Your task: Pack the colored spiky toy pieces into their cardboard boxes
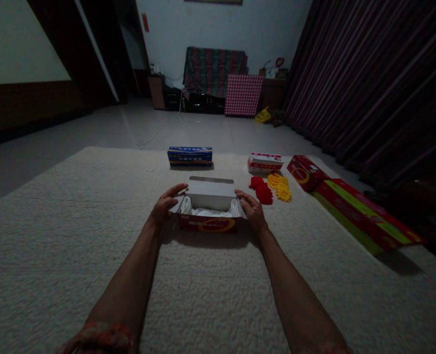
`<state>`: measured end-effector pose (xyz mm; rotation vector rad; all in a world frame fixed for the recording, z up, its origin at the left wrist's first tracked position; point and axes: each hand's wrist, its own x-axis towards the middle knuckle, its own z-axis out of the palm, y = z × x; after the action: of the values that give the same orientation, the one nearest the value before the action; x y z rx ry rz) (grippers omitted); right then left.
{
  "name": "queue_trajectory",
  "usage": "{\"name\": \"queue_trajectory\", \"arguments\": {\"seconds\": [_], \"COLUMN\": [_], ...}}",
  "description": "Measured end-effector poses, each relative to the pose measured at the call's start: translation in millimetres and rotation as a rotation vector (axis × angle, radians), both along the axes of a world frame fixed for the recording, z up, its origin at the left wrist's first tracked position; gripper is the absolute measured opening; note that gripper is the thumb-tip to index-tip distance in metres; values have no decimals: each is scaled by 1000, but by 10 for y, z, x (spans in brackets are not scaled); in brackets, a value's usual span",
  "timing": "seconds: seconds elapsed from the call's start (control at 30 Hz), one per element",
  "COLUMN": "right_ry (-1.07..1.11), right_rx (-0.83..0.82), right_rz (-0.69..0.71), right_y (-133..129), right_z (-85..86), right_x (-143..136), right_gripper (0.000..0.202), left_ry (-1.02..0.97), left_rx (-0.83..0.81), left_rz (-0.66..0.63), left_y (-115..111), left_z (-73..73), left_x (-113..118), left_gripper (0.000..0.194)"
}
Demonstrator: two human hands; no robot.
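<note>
My left hand (165,205) and right hand (252,210) grip opposite ends of open red box (208,223); white contents (206,211) between; red pieces (262,191) just beyond right hand.

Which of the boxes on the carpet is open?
The red box between the left hand and right hand: its lid is up, white contents showing.

Bare mat (73,236) lies open left of the open box (208,216); red and yellow pieces (271,189), perhaps plastic, crowd its right

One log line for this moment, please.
left hand on open red box | right hand on box | white contents inside
</note>
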<state>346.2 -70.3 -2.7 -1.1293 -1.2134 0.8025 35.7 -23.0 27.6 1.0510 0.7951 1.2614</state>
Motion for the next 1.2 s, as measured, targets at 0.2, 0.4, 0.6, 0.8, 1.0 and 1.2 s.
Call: {"name": "queue_trajectory", "arguments": {"seconds": [0.2,0.4,0.6,0.8,1.0,1.2], "right_ry": [-12,-194,-346,-389,-424,-436], "right_rx": [106,226,357,355,390,351], "right_rz": [-18,-69,-109,-112,-76,-72], "right_y": [150,96,-66,-26,112,181], "right_z": [-22,-63,-145,-145,-115,-97], "right_x": [-40,-32,-8,-12,23,140], "right_gripper": [23,20,26,28,28,27], "left_ry": [-117,-150,-102,-107,-86,-92], "left_rx": [-27,-76,-50,-57,-47,-30], "left_rz": [-24,-19,-40,-4,55,12], "left_y": [81,80,118,138,150,256], "left_z": [42,-42,-48,-10,-47,-9], "left_x": [6,12,45,82,90,168], "left_gripper": [54,53,53,47,47,49]}}
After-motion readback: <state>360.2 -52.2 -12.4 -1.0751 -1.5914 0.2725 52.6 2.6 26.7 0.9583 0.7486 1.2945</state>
